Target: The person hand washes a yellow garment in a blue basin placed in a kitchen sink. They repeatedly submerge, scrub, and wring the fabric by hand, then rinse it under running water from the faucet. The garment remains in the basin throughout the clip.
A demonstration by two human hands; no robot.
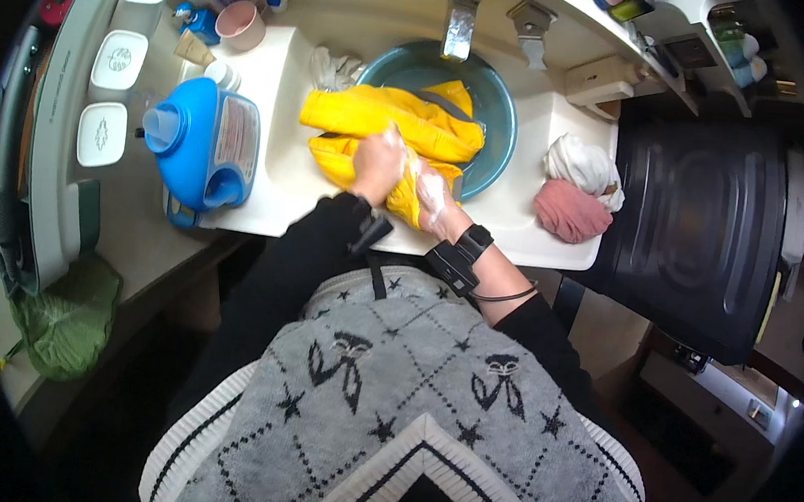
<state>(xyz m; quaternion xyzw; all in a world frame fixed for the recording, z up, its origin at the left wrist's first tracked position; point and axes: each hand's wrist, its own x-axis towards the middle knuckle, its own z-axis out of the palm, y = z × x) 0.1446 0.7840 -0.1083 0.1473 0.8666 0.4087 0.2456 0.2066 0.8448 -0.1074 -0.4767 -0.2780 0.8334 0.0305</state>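
A wet yellow garment with a grey patch lies bunched over the left side of a blue-green plastic basin. Both of my hands grip a twisted part of it at the near side of the basin. My left hand is closed in a fist around the cloth, knuckles up. White suds cover the back of my right hand, which holds the same fold just to the right. A black device is strapped to my right wrist. The basin stands in a white sink under a metal faucet.
A large blue detergent jug stands on the left ledge, near a pink cup. White cloth and pink cloth lie on the right ledge. Whitish cloth sits behind the garment. A black appliance is at right.
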